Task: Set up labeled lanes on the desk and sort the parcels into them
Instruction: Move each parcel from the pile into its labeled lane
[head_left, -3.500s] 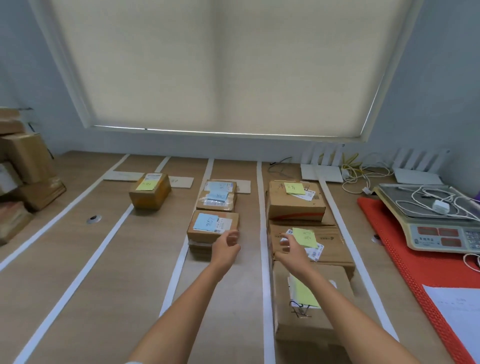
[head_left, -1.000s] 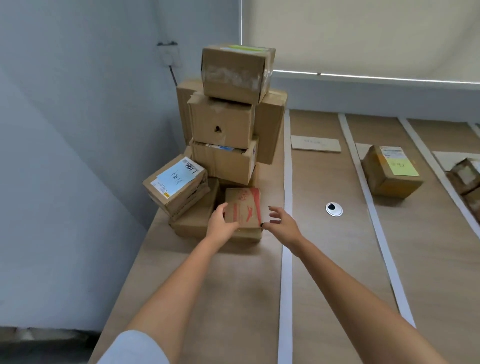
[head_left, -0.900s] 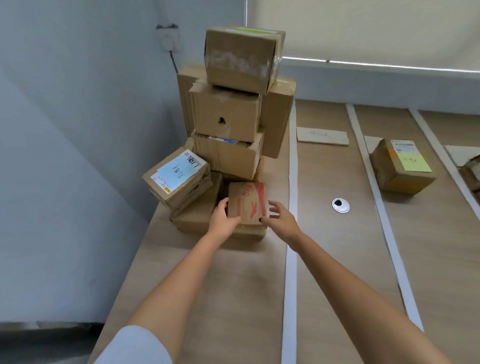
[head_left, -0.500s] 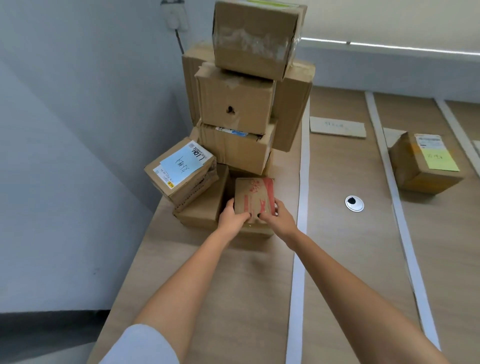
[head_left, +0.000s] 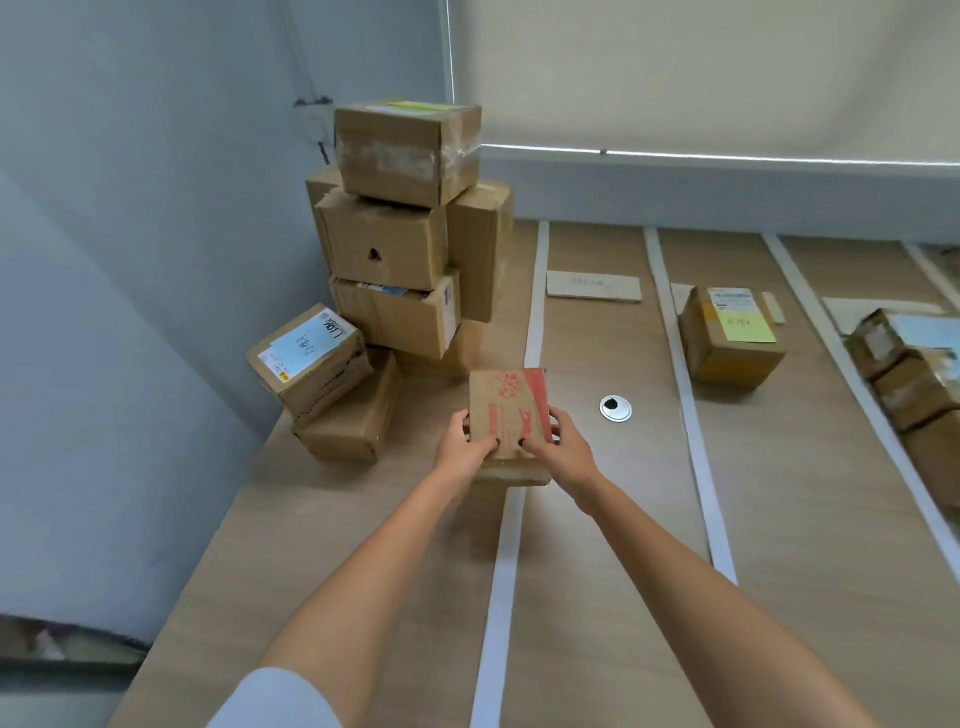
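Centrally, left hand (head_left: 464, 446) and right hand (head_left: 561, 447) clasp the red-printed parcel (head_left: 509, 415) by its near corners, fingers curled closed, above the table (head_left: 395, 545), over a white tape strip (head_left: 501, 587).

Matt brown cardboard parcel (head_left: 509, 410) with red print, at centre frame. The desk (head_left: 810, 519) is pale wood-look laminate, smooth and matt, crossed by white paper-like tape strips (head_left: 498, 597). A shiny metal grommet (head_left: 615, 408) sits right of centre. Upper left, stacked cardboard boxes (head_left: 395, 244) look worn and creased; the top one (head_left: 408, 148) carries glossy clear tape
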